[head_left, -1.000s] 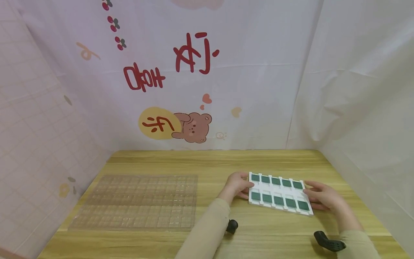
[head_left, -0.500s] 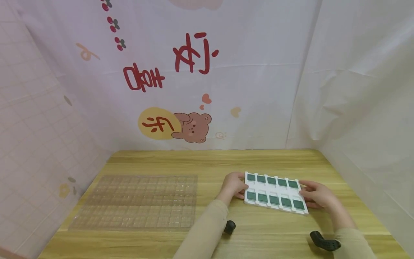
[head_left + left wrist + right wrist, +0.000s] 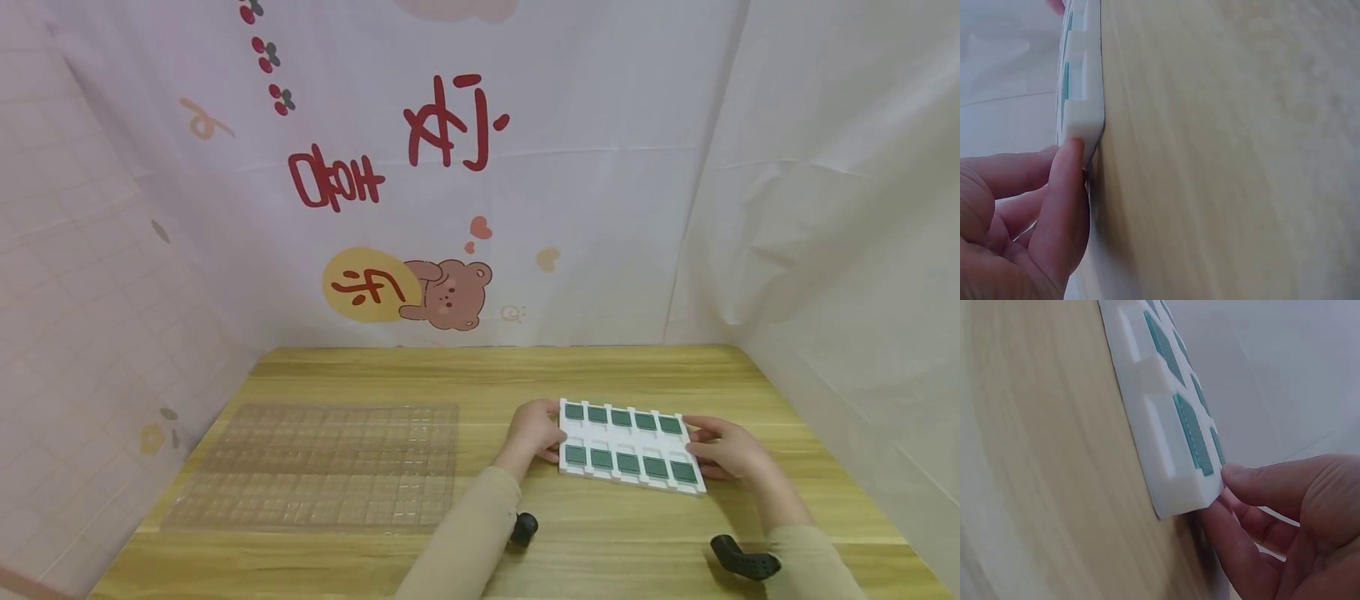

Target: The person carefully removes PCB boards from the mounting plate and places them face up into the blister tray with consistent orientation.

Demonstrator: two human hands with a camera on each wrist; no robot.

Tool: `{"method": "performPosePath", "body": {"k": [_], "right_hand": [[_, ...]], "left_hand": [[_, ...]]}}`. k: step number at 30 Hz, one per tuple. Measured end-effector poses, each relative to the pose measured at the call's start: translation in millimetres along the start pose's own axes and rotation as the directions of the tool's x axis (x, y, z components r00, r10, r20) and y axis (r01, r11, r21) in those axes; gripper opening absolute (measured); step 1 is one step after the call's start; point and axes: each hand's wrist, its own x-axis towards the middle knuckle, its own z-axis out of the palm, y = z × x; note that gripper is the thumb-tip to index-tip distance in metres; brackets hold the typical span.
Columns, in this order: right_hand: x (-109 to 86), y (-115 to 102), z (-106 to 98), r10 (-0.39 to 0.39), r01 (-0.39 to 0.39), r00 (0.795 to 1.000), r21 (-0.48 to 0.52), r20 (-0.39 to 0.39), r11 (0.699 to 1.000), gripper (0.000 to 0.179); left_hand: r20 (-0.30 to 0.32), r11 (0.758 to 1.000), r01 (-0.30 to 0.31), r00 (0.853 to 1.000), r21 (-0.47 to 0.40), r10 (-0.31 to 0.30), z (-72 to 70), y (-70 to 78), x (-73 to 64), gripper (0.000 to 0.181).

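Note:
A white tray [image 3: 630,439] with two rows of green rectangular chips [image 3: 627,462] lies on the wooden table, right of centre. My left hand [image 3: 536,429] grips its left end and my right hand [image 3: 720,450] grips its right end. In the left wrist view, the thumb [image 3: 1069,187] presses the tray's corner [image 3: 1082,119] with the fingers behind it. In the right wrist view, my right hand [image 3: 1241,494] pinches the tray's corner [image 3: 1175,481], thumb on top and fingers underneath, beside the chips [image 3: 1194,437].
A large clear plastic grid tray [image 3: 322,462] lies flat on the left half of the table [image 3: 480,375]. Black wrist mounts [image 3: 522,527] [image 3: 738,560] show near the front edge. Cloth walls close in the back and both sides.
Both hands and the white tray between them have shifted a little to the left across the table. The clear grid tray has not moved.

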Motion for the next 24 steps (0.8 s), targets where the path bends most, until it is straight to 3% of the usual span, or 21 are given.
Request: {"method": "performPosePath", "body": {"k": [7,24], "right_hand": [[0.4,-5.7,4.5,-0.017,0.017,1.000,-0.032,0.002,0.999,0.062],[6.7,-14.7,22.7,-0.075,0.077,0.997,-0.056,0.034,0.995,0.060]], "left_hand": [[0.007,1.000,-0.005,1.000,-0.006,0.005,-5.2,-2.5,-2.2,0.059],[-0.002,0.993,-0.044,0.999,0.107,0.045,-24.3,-7.6,-10.9,0.056]]}}
